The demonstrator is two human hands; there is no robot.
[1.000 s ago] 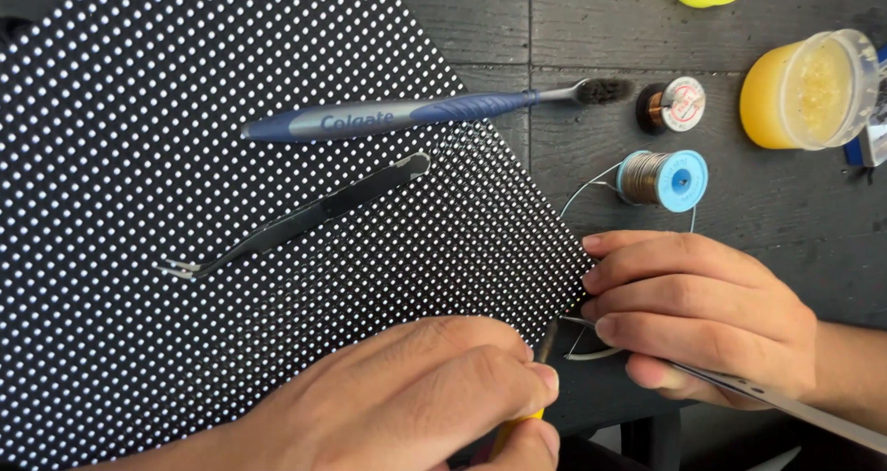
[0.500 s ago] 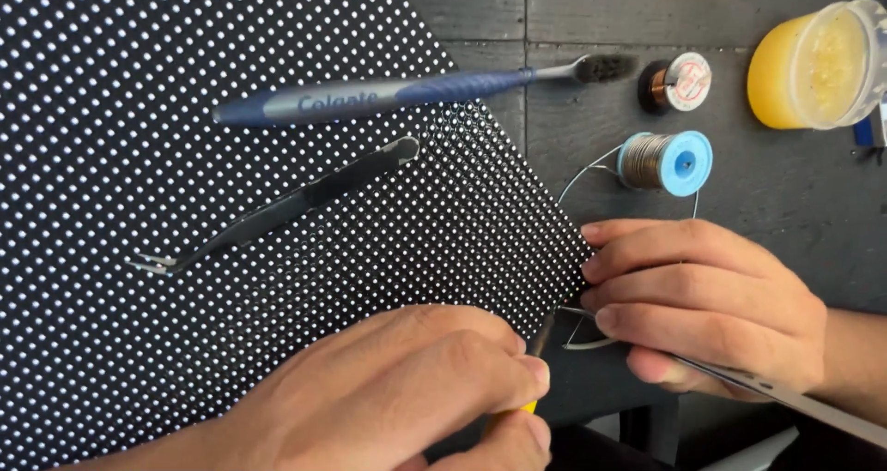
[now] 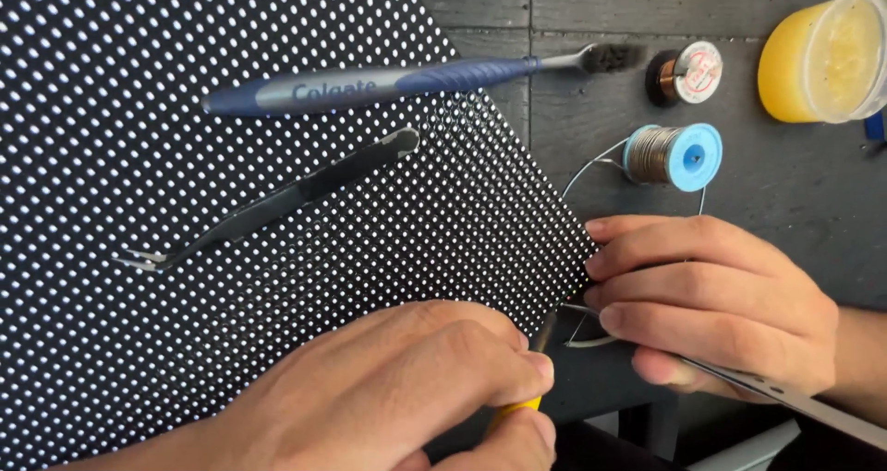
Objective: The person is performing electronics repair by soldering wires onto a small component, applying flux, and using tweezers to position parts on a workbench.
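Two hands meet at the near corner of a black panel studded with white dots, which lies flat on the dark surface; the left hand is curled tight around a yellow-handled tool, gripped low like a pen, probably for fine control of its dark tip, which points up and slightly right at the panel's edge; the tool's long axis runs from the person's body toward that corner. The right hand rests with fingers folded, pinching thin solder wire near the tip and also holding a flat metal strip that slants down to the right; the wire trails back to a blue spool just beyond the knuckles, near enough to feed freely. Black tweezers and a blue toothbrush lie on the panel, both angled up to the right; a small copper-coloured reel and a yellow jar stand farther off.
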